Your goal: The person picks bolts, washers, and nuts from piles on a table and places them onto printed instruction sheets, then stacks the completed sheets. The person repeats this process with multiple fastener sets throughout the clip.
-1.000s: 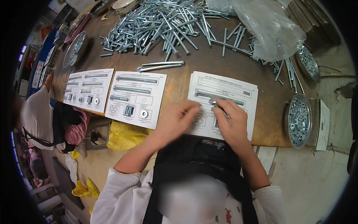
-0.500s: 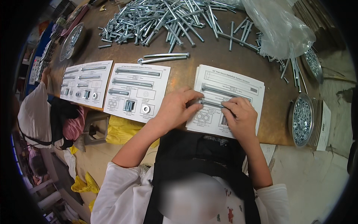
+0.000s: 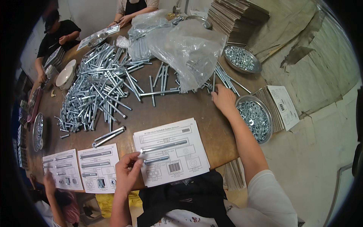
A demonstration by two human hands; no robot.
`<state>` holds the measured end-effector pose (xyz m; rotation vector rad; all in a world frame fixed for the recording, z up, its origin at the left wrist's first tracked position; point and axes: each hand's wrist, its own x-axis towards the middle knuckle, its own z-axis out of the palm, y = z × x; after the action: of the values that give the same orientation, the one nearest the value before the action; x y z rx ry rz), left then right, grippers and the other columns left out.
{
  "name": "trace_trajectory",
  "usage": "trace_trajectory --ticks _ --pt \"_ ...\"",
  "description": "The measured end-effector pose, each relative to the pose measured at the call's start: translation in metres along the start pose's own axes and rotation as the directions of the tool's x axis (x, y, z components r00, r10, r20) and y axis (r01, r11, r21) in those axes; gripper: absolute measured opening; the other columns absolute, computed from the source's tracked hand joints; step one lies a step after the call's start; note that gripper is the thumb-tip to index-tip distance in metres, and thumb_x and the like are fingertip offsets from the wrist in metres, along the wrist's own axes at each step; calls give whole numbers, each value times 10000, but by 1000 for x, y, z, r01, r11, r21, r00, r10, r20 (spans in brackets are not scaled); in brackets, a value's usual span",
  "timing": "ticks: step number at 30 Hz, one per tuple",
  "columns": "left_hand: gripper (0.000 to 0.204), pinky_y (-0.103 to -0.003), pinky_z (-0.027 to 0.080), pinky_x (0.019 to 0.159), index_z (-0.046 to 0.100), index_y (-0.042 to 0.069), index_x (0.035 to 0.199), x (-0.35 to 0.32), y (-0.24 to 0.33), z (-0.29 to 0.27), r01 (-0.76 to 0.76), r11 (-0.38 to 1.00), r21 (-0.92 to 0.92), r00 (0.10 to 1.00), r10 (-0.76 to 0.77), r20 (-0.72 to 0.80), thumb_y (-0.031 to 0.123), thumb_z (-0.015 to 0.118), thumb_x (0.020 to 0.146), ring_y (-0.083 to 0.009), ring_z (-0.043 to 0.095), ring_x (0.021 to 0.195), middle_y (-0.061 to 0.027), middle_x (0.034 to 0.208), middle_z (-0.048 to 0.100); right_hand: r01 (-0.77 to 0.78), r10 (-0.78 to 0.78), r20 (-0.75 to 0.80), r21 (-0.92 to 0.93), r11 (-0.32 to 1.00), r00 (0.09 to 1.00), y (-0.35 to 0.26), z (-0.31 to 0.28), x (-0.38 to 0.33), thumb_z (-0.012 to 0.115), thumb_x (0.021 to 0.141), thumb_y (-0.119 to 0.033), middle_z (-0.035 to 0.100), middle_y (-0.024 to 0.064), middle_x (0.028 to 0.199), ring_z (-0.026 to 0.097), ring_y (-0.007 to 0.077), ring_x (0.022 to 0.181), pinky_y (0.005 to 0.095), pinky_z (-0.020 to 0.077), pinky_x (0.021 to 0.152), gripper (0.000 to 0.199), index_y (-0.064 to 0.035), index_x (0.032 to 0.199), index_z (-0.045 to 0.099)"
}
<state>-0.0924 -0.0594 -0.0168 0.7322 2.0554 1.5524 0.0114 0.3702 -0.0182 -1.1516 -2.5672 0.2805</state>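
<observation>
A stack of printed hardware sheets (image 3: 196, 166) lies at the table's near edge in front of me. On its top sheet are a long bolt (image 3: 166, 146) and a shorter bolt (image 3: 157, 160). My left hand (image 3: 127, 171) is at the sheet's left edge, close by the shorter bolt's head, thumb and forefinger curled but apart. My right hand (image 3: 225, 100) reaches out to the right, beside a clear plastic bag (image 3: 189, 49). Its fingertips close at the lower end of a bolt (image 3: 214, 80); the grip is partly hidden.
Loose bolts (image 3: 94, 87) form a large pile at left. Bowls of washers (image 3: 254, 119) and nuts (image 3: 242, 58) stand at right, near cardboard stacks (image 3: 234, 20). Two filled sheets (image 3: 99, 181) lie to my left. Co-workers (image 3: 56, 34) work across the table; another person's hand (image 3: 49, 183) is at lower left.
My right hand has left the short bolt on the sheet and moved far right to the bolts by the bag. My left hand has drawn back to the bolt's head. The view has shifted.
</observation>
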Motion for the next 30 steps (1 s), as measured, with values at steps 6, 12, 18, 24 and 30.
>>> trace_trajectory --ticks 6,12,18,24,30 --pt "227 -246 505 734 696 -21 1101 8 22 3 -39 998 55 998 41 -45 102 676 912 -103 631 793 -64 917 704 -208 193 231 40 977 953 1 27 50 690 716 -175 687 286 1074 677 417 1017 467 525 903 347 48 982 682" --pt "222 -221 481 777 688 -27 1123 9 8 -14 67 990 -124 994 -78 -82 104 646 949 -64 597 848 -16 941 687 -278 247 189 874 398 950 -1 -20 -18 633 842 -58 601 -25 854 489 53 648 212 351 486 352 -29 1187 698" --pt "230 -229 476 755 687 -15 1141 30 2 -13 34 997 -65 993 -41 -111 103 645 949 -70 594 826 -14 907 682 470 -467 -169 586 660 868 -76 -34 -119 626 789 52 637 92 872 605 183 693 290 469 611 367 -45 1135 704" --pt "266 -242 494 758 688 -8 1166 55 -12 -8 -13 996 91 999 18 -48 99 658 925 -100 614 836 -57 942 690 733 -760 -46 307 607 648 -96 -6 -120 661 732 41 629 49 847 648 246 747 366 521 631 327 -125 1004 736" --pt "226 -263 490 721 715 -8 1082 66 -16 -1 -113 955 273 993 104 48 103 691 886 -133 613 798 -70 904 648 716 -744 -24 294 633 667 -88 5 -115 643 737 25 635 35 853 656 229 762 352 531 631 337 -152 1006 742"
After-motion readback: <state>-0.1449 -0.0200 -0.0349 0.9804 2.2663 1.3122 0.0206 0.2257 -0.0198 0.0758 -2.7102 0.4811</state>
